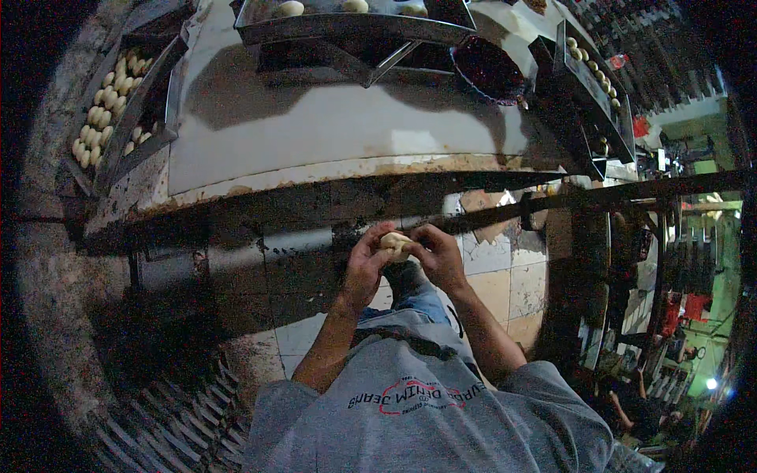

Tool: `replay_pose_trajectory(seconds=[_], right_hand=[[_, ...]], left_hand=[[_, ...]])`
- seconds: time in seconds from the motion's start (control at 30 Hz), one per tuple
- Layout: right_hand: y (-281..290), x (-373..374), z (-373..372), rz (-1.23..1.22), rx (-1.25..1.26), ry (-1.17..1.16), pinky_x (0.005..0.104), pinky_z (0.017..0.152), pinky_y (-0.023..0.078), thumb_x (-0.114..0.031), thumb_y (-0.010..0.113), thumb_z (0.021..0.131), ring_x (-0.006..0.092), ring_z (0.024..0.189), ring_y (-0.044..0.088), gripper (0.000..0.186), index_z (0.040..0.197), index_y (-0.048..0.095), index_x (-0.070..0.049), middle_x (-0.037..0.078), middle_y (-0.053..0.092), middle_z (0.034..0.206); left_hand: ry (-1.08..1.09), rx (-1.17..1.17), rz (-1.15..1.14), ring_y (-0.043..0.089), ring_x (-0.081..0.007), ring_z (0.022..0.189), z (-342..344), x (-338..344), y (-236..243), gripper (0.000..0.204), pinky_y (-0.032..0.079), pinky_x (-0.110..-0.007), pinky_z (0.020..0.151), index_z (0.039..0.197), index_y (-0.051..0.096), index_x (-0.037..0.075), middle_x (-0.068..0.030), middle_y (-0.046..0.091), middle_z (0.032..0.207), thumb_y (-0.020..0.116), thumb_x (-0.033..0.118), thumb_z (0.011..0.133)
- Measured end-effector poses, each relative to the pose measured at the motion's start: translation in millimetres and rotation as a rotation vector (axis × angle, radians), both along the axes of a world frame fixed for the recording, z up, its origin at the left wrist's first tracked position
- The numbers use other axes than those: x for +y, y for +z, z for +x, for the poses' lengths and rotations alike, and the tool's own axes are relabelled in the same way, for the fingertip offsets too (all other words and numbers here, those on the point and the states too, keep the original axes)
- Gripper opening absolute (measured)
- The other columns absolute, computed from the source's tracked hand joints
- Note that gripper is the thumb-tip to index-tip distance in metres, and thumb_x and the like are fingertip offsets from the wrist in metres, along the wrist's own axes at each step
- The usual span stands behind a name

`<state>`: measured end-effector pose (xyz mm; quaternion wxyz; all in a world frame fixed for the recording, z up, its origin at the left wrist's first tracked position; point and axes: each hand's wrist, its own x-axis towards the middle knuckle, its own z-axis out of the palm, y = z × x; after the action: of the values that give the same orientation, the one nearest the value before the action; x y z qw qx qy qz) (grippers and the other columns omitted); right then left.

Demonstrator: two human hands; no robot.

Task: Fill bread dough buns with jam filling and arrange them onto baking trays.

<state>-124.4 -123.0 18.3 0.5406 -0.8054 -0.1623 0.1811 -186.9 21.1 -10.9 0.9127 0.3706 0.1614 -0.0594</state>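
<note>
A pale piece of dough [395, 245] is held between my two hands, in front of my body and short of the worktable's near edge. My left hand [367, 264] is closed round its left side, with the thumb pressed on it. From the other side, my right hand [441, 256] pinches the dough with its thumb and fingers. A fold or opening shows on the dough's top, but what is inside cannot be made out.
A white worktable [315, 118] with a worn edge lies ahead. On it stand a metal tray [355, 30] and a round container [490, 71] of dark stuff. Trays of dough balls stand at left [158, 94] and right [591, 91]. A dark bar [631, 191] crosses at right.
</note>
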Motion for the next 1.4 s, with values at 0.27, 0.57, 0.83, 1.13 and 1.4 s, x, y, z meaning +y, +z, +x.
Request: replay_pose_trajectory(seconds=[0.27,0.57,0.83,1.13,1.4], right_hand=[[-15.7,-14.1,40.2,0.142,-0.069,-0.134,0.0232,0.065,0.044,-0.009,0.06,0.08,0.012,0.075,0.054,0.012,0.086,0.058,0.001,0.004,0.057,0.077],[-19.8,-42.1,127.2,0.309,-0.095,-0.1,0.0272,0.068,0.043,0.001,0.063,0.066,0.0206,0.077,0.054,0.022,0.086,0.055,-0.004,0.008,0.053,0.077],[-27.8,-39.3,148.9,0.211,-0.24,-0.17,0.0249,0.059,0.043,0.005,0.063,0.065,0.0158,0.062,0.053,0.019,0.081,0.054,0.0,0.009,0.055,0.07],[-37.6,1.6,175.3,0.534,0.513,-0.241,0.0279,0.083,0.041,-0.035,0.04,0.09,0.0162,0.096,0.051,0.051,0.125,0.035,0.001,0.013,0.052,0.109],[-47.5,43.0,206.1,-0.326,-0.315,-0.205,0.0411,0.09,0.031,-0.026,0.056,0.078,0.0353,0.102,0.041,0.046,0.115,0.041,-0.003,0.021,0.042,0.116]], left_hand=[[0.318,0.123,0.085,0.054,-0.0139,0.092,60.9,-45.0,-11.7,0.03,0.043,-0.026,0.084,0.111,0.05,0.0,-0.0061,0.056,0.103,0.055,0.003,0.081],[0.068,0.055,0.546,0.055,-0.0125,0.089,133.1,-60.7,21.2,0.022,0.042,-0.025,0.081,0.097,0.059,-0.001,-0.005,0.058,0.099,0.046,-0.003,0.079],[0.137,-0.182,1.245,0.052,-0.0229,0.102,161.2,-71.2,20.0,0.027,0.04,-0.031,0.087,0.093,0.059,0.001,-0.0111,0.055,0.109,0.045,-0.006,0.07],[0.064,-0.26,0.83,0.011,-0.0271,0.132,178.4,-51.4,20.9,0.077,0.011,-0.037,0.106,0.136,0.009,-0.001,-0.0191,0.014,0.141,0.048,0.041,0.084],[0.095,-0.41,0.493,0.032,-0.0279,0.122,206.0,33.8,0.3,0.066,0.024,-0.04,0.1,0.134,0.016,0.002,-0.0171,0.027,0.135,0.044,0.038,0.087]])
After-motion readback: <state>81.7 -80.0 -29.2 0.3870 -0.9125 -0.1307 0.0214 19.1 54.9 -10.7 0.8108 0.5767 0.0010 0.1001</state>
